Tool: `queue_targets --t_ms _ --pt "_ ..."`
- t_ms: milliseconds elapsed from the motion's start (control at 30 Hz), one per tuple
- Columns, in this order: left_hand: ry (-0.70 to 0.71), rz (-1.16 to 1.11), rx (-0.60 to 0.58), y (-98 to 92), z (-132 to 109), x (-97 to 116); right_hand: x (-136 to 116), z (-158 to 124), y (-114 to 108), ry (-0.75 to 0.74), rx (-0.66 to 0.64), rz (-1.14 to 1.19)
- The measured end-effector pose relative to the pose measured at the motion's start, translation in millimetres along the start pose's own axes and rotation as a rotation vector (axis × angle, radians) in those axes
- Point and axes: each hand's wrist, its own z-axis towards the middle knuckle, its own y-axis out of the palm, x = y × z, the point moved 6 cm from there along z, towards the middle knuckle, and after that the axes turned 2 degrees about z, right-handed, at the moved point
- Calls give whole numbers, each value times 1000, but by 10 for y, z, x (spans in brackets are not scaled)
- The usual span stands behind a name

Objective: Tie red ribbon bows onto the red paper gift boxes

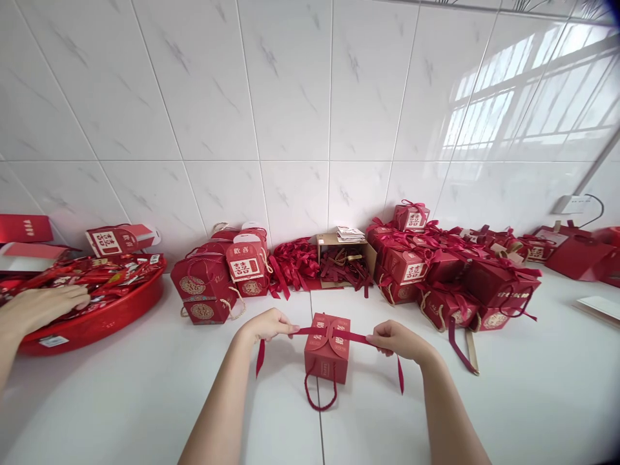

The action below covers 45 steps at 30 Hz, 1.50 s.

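A small red gift box (327, 361) with gold lettering stands on the white table in front of me, its dark red cord handle drooping toward me. Across its top lies a dark red ribbon (357, 338), stretched out to both sides. My left hand (271, 324) pinches the ribbon left of the box, and a loose end hangs below the fingers. On the other side my right hand (397, 339) is closed on the ribbon too, its tail dangling beneath. Neither hand touches the box itself.
At the left, another person's hand (46, 310) reaches into a red basin (140, 307) of wrapped sweets. Along the tiled wall are red boxes (206, 284), a ribbon heap (298, 261), an open carton (327, 240) of ribbons and stacked ribbon-tied boxes (445, 265).
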Motion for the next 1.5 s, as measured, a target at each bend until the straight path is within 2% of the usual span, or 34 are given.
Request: queue_targets --t_ms 167,367,467,600,700,867,1000,1100,1267,1367,1500 --pt "-6 21 15 -192 -246 24 -31 -23 -151 -52 131 -66" --pt "42 -57 87 -397 -561 76 -45 -17 -282 -73 338 42" --pt "149 -126 113 -484 -682 119 -44 -15 -300 -129 361 332" --pt "260 -247 197 -593 -791 174 -57 -8 -266 -201 259 822" --pt "322 -368 244 -635 -856 252 -170 -24 -254 -259 189 942" --pt "476 -598 336 -710 -1003 430 -660 -82 -249 -387 118 842" --pt "528 -725 390 -729 -1092 530 -1134 -96 -148 -458 38 685" --pt "574 -837 439 -700 -1126 617 -1359 -75 -40 -534 -20 646" --pt "612 -895 408 -555 -1109 768 -1417 11 44 -594 -2 655" --pt "598 -860 433 -513 -1123 814 -1440 11 57 -641 23 548" --pt "613 -864 459 -499 -1159 865 -1490 -54 20 -715 151 453"
